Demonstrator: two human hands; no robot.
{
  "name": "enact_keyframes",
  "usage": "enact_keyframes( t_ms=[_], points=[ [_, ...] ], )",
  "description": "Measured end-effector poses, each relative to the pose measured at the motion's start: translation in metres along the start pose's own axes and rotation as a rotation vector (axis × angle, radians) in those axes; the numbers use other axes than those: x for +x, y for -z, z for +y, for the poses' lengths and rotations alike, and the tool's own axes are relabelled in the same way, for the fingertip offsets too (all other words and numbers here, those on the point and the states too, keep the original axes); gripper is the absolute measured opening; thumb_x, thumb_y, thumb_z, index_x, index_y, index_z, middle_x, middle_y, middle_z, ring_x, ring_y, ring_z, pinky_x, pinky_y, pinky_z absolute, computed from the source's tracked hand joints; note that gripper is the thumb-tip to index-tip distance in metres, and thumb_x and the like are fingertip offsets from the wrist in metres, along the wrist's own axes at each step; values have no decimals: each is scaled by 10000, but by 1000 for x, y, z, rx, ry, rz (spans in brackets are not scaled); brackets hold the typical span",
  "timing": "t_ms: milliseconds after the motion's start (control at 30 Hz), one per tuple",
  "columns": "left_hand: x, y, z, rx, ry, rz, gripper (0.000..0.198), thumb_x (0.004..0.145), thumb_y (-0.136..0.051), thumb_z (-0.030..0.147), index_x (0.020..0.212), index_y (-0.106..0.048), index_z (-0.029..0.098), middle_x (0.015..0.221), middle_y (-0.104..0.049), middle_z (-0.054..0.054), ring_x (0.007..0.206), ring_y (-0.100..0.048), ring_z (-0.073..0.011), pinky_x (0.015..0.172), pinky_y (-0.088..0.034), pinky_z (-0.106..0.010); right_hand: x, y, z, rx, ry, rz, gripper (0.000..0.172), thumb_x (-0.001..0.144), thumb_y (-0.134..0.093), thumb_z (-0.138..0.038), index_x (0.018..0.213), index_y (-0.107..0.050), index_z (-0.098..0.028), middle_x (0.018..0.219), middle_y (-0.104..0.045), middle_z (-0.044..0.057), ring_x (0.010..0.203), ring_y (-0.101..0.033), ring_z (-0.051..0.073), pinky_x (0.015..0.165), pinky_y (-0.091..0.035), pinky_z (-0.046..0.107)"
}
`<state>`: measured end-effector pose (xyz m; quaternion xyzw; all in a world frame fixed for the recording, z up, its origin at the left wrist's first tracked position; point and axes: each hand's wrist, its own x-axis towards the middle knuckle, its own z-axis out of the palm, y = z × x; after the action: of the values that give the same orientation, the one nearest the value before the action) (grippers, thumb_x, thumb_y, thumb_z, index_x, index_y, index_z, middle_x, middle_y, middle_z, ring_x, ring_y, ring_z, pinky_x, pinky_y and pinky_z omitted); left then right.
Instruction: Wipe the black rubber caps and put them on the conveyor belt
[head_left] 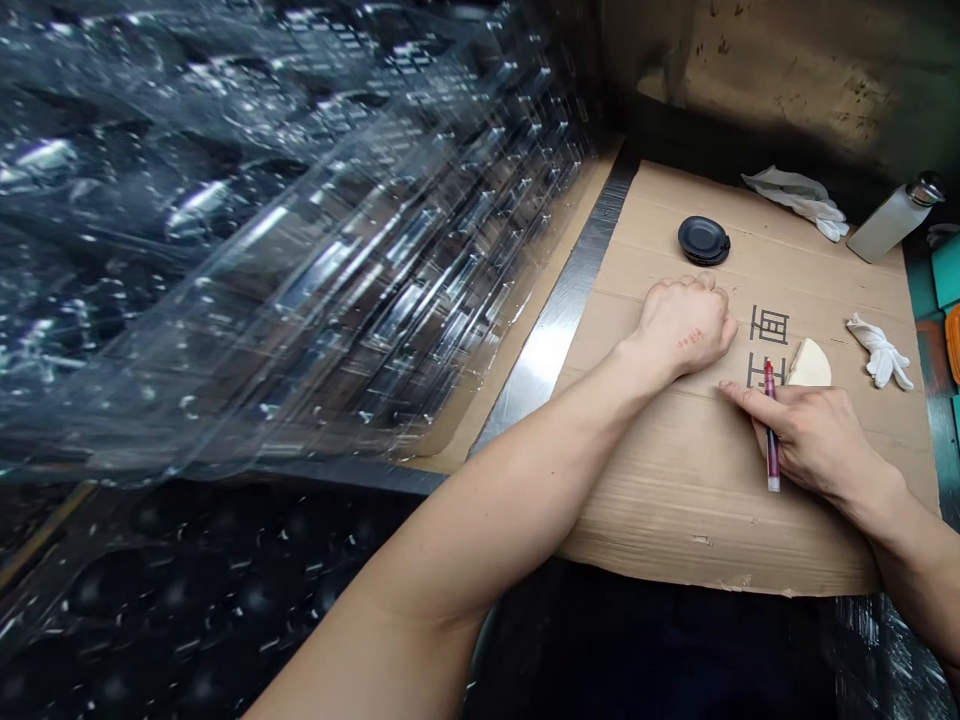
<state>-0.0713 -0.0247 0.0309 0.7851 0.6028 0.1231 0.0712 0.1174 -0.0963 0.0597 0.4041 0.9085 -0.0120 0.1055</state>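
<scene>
My left hand (686,325) rests on the cardboard sheet (660,460) in a closed fist, knuckles up. Its curled fingertips and anything inside them are hidden. Just beyond the fist lies a round black plastic part (703,240), apparently stacked in layers. My right hand (817,435) is closed on a red pen (771,430), which points away from me with its clear end nearer me. The index finger stretches toward the left hand. A cream-coloured, partly rounded pad (810,364) sits right behind the right hand, partly covered by it.
Clear plastic trays (390,290) pile up on the left, beside a metal edge (555,325). White gloves (879,352) and a white cloth item (799,195) lie on the cardboard. A pale bottle (892,222) is at the back right, with teal bins (948,265) beyond the right edge.
</scene>
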Motion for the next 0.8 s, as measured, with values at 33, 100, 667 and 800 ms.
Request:
enact_keyframes(
  t_ms=[33,100,667,800],
  points=[
    [0,0,0,1,-1,-2,384,995,-435,267,1132,-748,92,1208,-717,-182,1079,-705,-312,937,-506,-420,1,1,-1,-18,-27,-18,627,898,-537,-132,1494,-625,-305,759,-703,51,618,-523,180,596,-190,329],
    [0,0,0,4,-5,-2,385,996,-432,265,1127,-749,90,1199,-719,-181,1076,-705,-313,938,-505,-422,2,3,-2,-41,-47,-62,644,891,-544,-129,1506,-611,-310,789,-720,61,633,-545,186,594,-180,331],
    [0,-1,-2,10,-24,6,384,999,-437,280,1114,-754,95,1163,-718,-182,1067,-707,-313,924,-510,-425,-2,-18,9,156,-6,496,359,979,-496,-193,1240,-742,-211,684,-684,11,572,-553,150,561,-331,311],
    [-2,1,1,12,-86,5,394,999,-423,275,1103,-760,97,1160,-723,-183,1040,-716,-316,887,-521,-423,1,-18,6,462,-63,676,388,1059,-494,-336,1371,-647,-165,812,-706,36,679,-629,164,630,-469,312]
  ],
)
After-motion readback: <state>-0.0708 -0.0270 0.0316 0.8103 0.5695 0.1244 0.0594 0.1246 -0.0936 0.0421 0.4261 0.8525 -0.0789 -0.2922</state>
